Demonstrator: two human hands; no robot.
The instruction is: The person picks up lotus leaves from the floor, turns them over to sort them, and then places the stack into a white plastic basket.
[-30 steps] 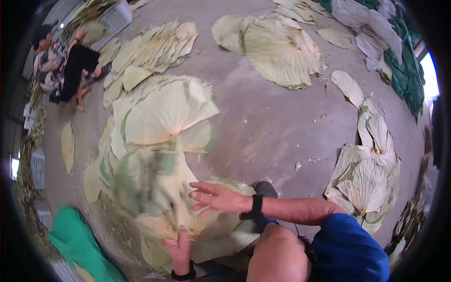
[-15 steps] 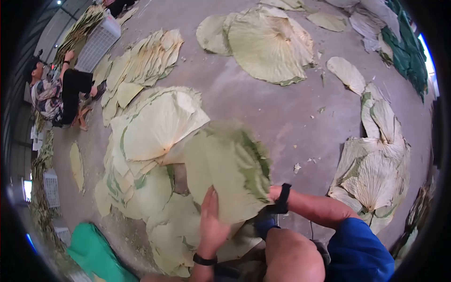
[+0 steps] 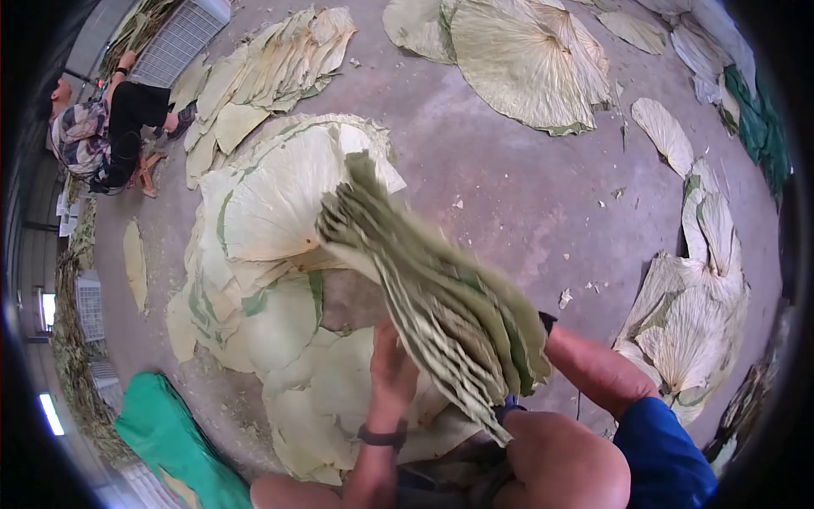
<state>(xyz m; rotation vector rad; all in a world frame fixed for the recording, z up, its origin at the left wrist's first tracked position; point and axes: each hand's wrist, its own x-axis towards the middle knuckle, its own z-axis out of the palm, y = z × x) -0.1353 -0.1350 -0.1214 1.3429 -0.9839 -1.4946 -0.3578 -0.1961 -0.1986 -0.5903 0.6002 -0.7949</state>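
A thick stack of dried lotus leaves (image 3: 449,297) is tilted up over my lap, its many layered edges fanned toward me. Behind the stack's right end my right hand is hidden, gripping it there; only the wrist with a black band (image 3: 549,321) shows. My left hand (image 3: 393,365) is upright at the stack's lower left edge, fingers blurred and partly covered by it. Beneath lie flat pale leaves (image 3: 331,382) on the floor, and beyond them a spread pile of leaves (image 3: 271,204).
More leaf piles lie at the back left (image 3: 271,64), the back (image 3: 526,64) and the right (image 3: 682,331). Another person (image 3: 93,136) sits at far left beside a white crate (image 3: 178,47). A green cloth bundle (image 3: 170,433) lies at lower left.
The leaf stack has swung from facing me broadside to edge-on, tilting up and showing its layers. My left hand has gone from flat on its face to its lower edge.
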